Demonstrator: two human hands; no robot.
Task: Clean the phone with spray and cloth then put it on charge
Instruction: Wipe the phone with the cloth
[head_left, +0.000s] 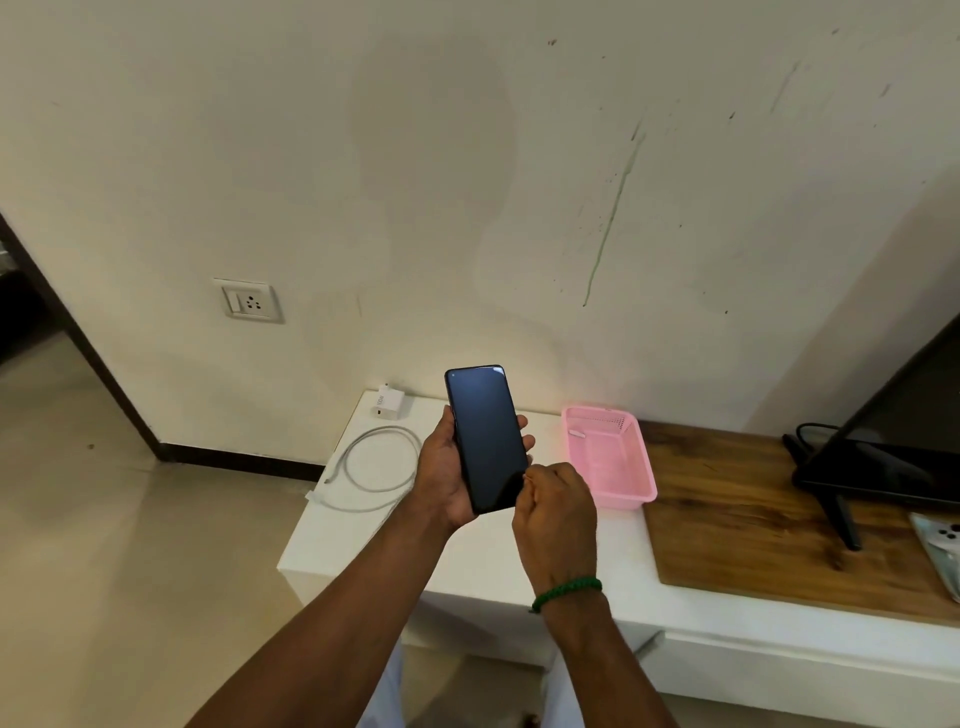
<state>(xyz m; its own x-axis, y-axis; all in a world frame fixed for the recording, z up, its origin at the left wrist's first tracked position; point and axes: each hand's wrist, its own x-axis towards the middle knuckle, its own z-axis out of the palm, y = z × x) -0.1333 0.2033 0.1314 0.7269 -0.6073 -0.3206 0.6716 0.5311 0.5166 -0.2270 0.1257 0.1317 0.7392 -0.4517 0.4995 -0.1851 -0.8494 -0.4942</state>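
Observation:
A black phone (485, 436) with a dark screen stands upright in my left hand (441, 467), which grips it from the left and behind, above the white cabinet (467, 551). My right hand (556, 509) is curled, its fingertips touching the phone's lower right corner. A white charger brick (388, 402) stands at the cabinet's back left, and a coiled white cable (371, 467) lies in front of it. A wall socket (249, 301) sits on the wall to the left. No spray bottle or cloth is in view.
A pink plastic basket (610, 454) stands right of the phone. A wooden board (753, 519) carries a black TV (893, 431) on its stand at the right. Another phone (943, 545) lies at the far right edge. Floor (130, 545) spreads to the left.

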